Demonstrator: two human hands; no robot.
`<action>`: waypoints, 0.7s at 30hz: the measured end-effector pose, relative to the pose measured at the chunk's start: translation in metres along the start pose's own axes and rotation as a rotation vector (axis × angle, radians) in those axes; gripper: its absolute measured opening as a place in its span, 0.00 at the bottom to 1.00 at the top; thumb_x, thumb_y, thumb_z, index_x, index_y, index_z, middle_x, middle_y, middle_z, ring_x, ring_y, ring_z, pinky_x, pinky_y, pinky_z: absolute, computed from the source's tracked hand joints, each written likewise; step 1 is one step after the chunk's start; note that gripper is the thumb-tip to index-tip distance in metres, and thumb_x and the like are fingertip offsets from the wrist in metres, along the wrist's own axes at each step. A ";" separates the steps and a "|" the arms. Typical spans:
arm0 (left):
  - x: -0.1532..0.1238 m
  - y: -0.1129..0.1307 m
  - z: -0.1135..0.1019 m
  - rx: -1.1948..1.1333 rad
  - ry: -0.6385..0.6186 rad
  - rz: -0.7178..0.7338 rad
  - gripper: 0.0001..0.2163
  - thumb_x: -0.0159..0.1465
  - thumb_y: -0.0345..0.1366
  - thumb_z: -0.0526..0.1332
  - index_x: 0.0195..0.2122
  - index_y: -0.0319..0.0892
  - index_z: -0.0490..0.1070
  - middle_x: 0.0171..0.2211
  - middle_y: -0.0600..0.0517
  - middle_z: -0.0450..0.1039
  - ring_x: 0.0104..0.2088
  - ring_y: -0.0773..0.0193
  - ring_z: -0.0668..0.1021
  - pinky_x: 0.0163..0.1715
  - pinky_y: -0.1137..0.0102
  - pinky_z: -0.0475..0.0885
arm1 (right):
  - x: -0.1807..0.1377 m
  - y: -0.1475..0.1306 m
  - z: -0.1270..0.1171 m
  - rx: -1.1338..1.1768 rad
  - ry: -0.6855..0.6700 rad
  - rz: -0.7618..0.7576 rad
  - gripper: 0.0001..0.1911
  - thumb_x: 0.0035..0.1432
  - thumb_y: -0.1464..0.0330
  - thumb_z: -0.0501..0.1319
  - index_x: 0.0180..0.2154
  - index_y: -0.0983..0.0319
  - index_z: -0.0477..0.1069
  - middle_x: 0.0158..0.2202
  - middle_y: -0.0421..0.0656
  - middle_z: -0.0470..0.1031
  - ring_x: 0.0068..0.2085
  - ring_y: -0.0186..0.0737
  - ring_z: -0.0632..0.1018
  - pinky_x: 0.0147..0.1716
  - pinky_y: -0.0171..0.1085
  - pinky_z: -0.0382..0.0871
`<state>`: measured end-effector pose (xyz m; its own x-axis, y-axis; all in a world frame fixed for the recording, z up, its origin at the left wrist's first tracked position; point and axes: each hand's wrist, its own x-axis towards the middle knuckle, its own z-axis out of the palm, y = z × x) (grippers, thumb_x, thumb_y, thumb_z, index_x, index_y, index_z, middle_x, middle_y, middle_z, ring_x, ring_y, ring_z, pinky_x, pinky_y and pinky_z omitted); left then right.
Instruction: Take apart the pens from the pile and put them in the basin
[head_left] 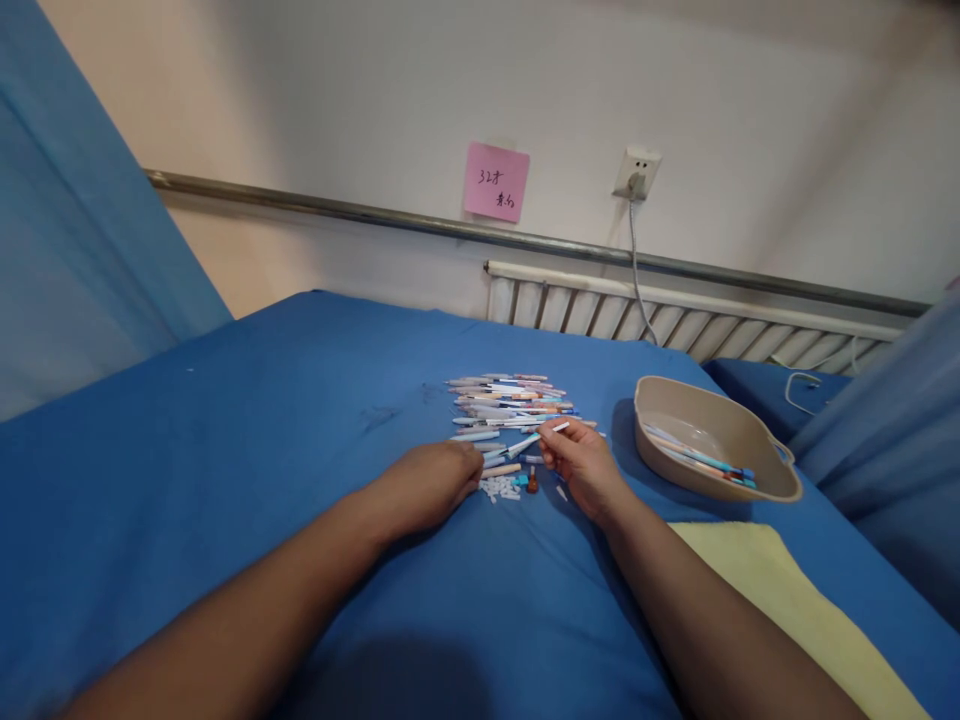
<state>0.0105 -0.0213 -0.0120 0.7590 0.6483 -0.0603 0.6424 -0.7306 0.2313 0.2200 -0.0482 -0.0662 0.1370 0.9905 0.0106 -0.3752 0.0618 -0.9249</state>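
Observation:
My right hand (581, 465) pinches a slim white and teal pen (525, 443), held slantwise over the pile. My left hand (441, 478) is at the pile's near left side with its fingers curled down. Its fingertips are partly hidden, so what they hold does not show. Many pens and pen parts (510, 400) lie side by side in a stack of rows beyond the hands. Between the hands sit small white pieces (496, 488), a teal piece (520, 481), a brown piece (532, 482) and a peach pen barrel (501, 470).
A beige plastic basin (776, 485) stands at the right, with several pens (701, 458) inside. A yellow cloth (757, 570) lies in front of it on the blue sheet (300, 400). Behind are a radiator (585, 310), a metal rail (360, 213) and a plugged socket (637, 172).

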 end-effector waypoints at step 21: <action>0.017 0.003 0.010 -1.101 0.172 -0.140 0.10 0.53 0.38 0.64 0.26 0.38 0.66 0.21 0.57 0.65 0.23 0.71 0.67 0.25 0.74 0.60 | -0.007 -0.007 0.003 -0.008 0.033 -0.188 0.12 0.51 0.59 0.64 0.30 0.61 0.69 0.23 0.37 0.71 0.21 0.29 0.68 0.22 0.30 0.62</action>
<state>0.0266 -0.0145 -0.0219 0.6083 0.7928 -0.0376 0.2122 -0.1168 0.9702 0.2187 -0.0555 -0.0589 0.2336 0.9571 0.1715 -0.3328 0.2444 -0.9108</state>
